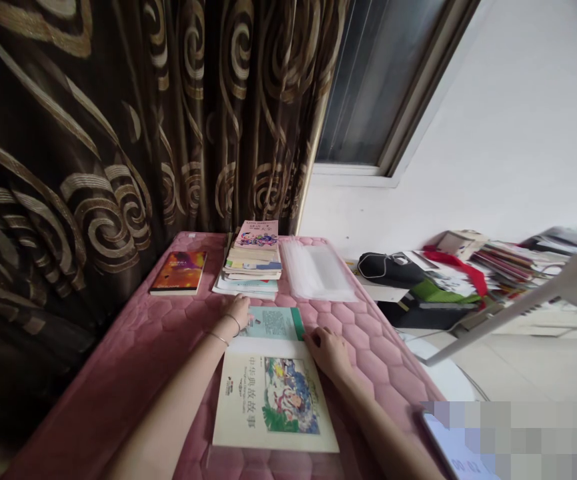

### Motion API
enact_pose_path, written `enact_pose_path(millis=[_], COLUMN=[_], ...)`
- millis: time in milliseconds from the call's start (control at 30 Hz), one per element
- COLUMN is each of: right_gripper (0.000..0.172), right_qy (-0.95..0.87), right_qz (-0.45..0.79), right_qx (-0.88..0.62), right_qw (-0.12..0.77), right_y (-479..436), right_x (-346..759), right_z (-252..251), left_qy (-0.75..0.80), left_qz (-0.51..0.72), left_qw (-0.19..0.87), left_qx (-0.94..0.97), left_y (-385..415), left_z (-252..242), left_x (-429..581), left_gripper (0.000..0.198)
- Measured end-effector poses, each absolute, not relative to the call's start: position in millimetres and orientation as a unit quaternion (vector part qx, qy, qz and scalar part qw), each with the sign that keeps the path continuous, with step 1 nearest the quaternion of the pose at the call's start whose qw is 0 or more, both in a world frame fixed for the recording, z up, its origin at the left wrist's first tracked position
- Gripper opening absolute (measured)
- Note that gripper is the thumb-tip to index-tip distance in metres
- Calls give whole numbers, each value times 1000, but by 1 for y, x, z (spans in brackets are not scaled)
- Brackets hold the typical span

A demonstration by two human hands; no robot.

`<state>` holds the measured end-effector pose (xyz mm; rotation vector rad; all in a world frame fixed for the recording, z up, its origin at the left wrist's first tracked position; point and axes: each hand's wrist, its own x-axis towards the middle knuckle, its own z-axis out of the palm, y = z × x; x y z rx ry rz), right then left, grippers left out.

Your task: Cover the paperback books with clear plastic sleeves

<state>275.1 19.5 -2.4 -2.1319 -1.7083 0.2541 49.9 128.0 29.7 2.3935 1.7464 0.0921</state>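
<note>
A cream picture book (274,399) lies closed on the pink quilted table (133,360) in front of me. Partly under its far end lies a green-covered book (275,323). My left hand (237,311) rests on the far left corner of the green book, fingers curled down on it. My right hand (329,351) presses on the right edge where the two books meet, fingers bent. Beyond the hands stands a stack of books (253,261).
An orange book (179,272) lies at the far left. A pile of clear plastic sleeves (315,270) sits right of the stack. A dark patterned curtain (118,120) hangs behind. A cluttered desk (458,273) stands to the right.
</note>
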Motion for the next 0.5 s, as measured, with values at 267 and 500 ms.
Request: enact_pose_path(millis=[267,500], right_gripper=[26,30], right_qy=[-558,-583], right_qz=[243,196], right_qx=[-742,-771], right_qw=[281,167], right_y=[-64,-95], right_x=[277,271], right_z=[-3,-5], left_qy=[584,600], left_qz=[-10,-17], left_qw=[93,119], left_qx=[806,791], left_y=[149,156], left_z=[35,35], left_x=[60,64], left_gripper=[42,56])
